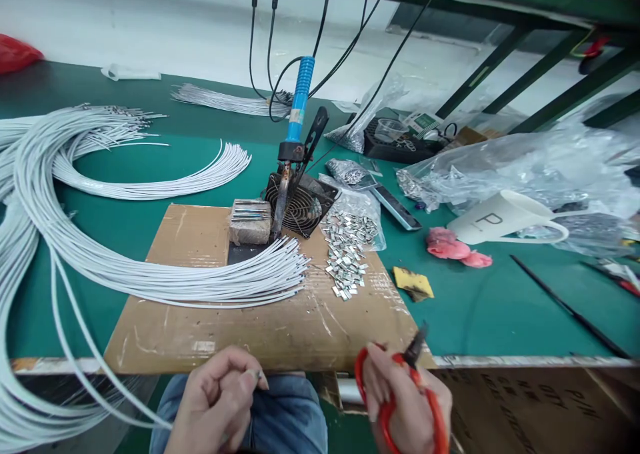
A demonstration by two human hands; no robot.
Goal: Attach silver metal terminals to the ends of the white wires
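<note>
My left hand (223, 401) is closed in a pinch above my lap, in front of the cardboard sheet (200, 341). White wires (100, 361) run from the left to its wrist side, and a small dark tip shows between finger and thumb. Red-handled scissors (437, 417) are in my right hand (405, 401), their short dark blades pointing up and away. Across the cardboard lies a thick bundle of white wires (200, 284), their ends fanned out. A heap of small metal terminals (345, 261) sits just right of those ends.
Behind the bundle stands a blue-handled soldering iron (301, 94) beside a block (250, 222) and a small fan (300, 207). To the right are a yellow sponge (413, 283), a phone (397, 207), a white mug (500, 221), plastic bags (550, 161) and a black rod (570, 307).
</note>
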